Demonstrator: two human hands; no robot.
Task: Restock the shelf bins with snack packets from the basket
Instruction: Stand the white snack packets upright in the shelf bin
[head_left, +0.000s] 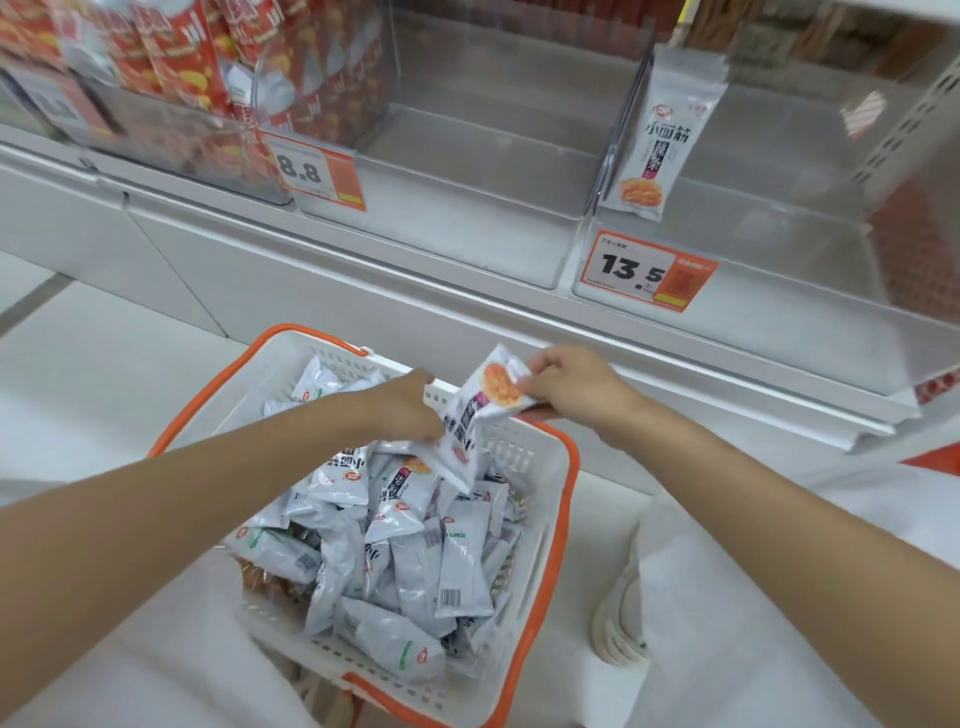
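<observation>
Glossy foil packets (405, 571) (crinkled); perforated matt plastic basket (519, 457); clear bins (467, 218).

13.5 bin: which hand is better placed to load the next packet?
Right, likely. The right hand already pinches a packet above the basket rim, nearest the 13.5 bin. The left hand is lower and farther left, its grip hidden.
</observation>
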